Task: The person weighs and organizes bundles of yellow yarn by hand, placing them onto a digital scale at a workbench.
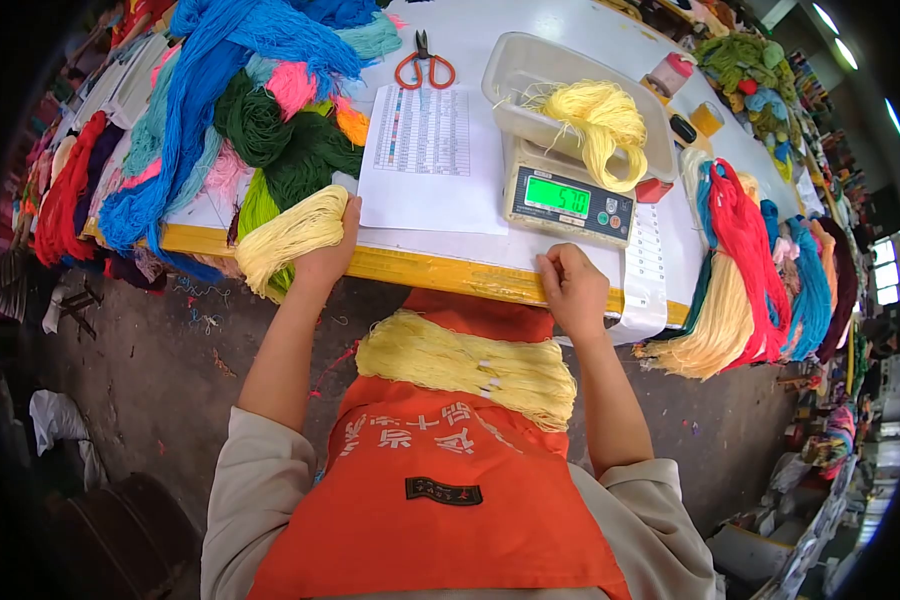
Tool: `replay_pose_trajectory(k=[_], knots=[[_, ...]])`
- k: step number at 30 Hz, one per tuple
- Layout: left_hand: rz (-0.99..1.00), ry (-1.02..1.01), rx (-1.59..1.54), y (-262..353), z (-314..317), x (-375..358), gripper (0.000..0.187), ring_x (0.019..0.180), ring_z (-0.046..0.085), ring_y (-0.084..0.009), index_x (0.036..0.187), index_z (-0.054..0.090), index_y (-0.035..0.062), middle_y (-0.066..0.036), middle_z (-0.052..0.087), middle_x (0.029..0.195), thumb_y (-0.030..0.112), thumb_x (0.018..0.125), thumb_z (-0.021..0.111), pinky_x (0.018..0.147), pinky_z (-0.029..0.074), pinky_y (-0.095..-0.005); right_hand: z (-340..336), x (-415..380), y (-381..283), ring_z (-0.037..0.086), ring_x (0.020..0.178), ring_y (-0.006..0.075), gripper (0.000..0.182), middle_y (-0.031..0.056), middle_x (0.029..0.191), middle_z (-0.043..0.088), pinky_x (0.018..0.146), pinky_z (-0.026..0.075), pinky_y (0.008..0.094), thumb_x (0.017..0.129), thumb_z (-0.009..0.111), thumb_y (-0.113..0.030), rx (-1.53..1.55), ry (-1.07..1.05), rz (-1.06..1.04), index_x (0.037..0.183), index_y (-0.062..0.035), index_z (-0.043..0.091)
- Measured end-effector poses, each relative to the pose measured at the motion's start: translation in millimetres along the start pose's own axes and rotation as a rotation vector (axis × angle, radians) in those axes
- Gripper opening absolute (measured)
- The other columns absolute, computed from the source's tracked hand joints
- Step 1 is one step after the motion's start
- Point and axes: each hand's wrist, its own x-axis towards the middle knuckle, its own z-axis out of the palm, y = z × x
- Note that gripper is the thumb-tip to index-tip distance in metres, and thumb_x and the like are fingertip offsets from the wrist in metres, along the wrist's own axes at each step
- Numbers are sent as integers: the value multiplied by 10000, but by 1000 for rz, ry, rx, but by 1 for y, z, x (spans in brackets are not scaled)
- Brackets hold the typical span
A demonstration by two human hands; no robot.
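A pale yellow skein rests in the left hand, its strands gathered into a thick band that slants down toward the left across the near edge of the table. Farther off and to the right, a yellow hank lies loosely coiled in a translucent tray on the scale, one loop drooping over the near rim; nearest, a broad, flattened yellow bundle stretches crosswise over the red apron.

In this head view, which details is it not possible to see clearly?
Head view:
Left hand: most fingers, hidden by the pale yellow skein.
Right hand: its palm, hidden by the hand itself.
Printed sheet: table entries, too small to read.
Blue yarn: far part, cut off by the top edge.
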Motion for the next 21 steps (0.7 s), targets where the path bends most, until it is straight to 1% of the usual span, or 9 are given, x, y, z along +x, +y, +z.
replay_pose_trajectory(k=[5, 11, 13, 14, 16, 21], knots=[[-4, 12, -26, 0, 1, 0, 279, 789, 644, -326, 925, 716, 46, -115, 706, 863, 299, 953, 601, 728, 500, -429, 0, 0, 0, 586, 558, 283, 158, 91, 734, 622, 503, 450, 373, 874, 697, -169, -1, 3, 4, 828, -83, 573], [13, 19, -19, -1, 1, 1, 270, 773, 634, -333, 907, 706, 53, -119, 694, 841, 299, 947, 604, 717, 493, -433, 0, 0, 0, 600, 589, 291, 162, 96, 728, 624, 526, 459, 380, 877, 698, -176, 31, 8, 26, 834, -79, 576], [17, 29, -24, -3, 3, 0, 268, 769, 632, -335, 900, 704, 54, -120, 691, 834, 299, 945, 604, 713, 491, -435, 0, 0, 3, 611, 609, 285, 169, 100, 720, 630, 547, 471, 370, 877, 703, -185, 125, -33, 154, 838, -76, 580], [33, 45, -10, -3, 3, 1, 268, 767, 630, -335, 895, 701, 55, -120, 688, 827, 299, 947, 602, 710, 489, -436, 0, -1, 4, 611, 609, 285, 169, 100, 720, 630, 547, 471, 370, 877, 703, -185, 123, -31, 153, 838, -76, 580], [49, 61, 2, -4, 4, 0, 269, 764, 629, -335, 891, 699, 56, -120, 685, 821, 299, 948, 599, 708, 487, -437, 0, -1, 5, 617, 613, 275, 172, 101, 715, 636, 557, 478, 357, 876, 709, -191, 159, -55, 217, 839, -77, 586], [32, 51, -31, 1, 0, 0, 273, 755, 627, -334, 886, 694, 52, -121, 683, 815, 300, 949, 599, 703, 485, -438, 1, -1, 1, 609, 603, 280, 163, 93, 717, 631, 542, 470, 362, 873, 708, -182, 75, -23, 124, 833, -86, 582]])
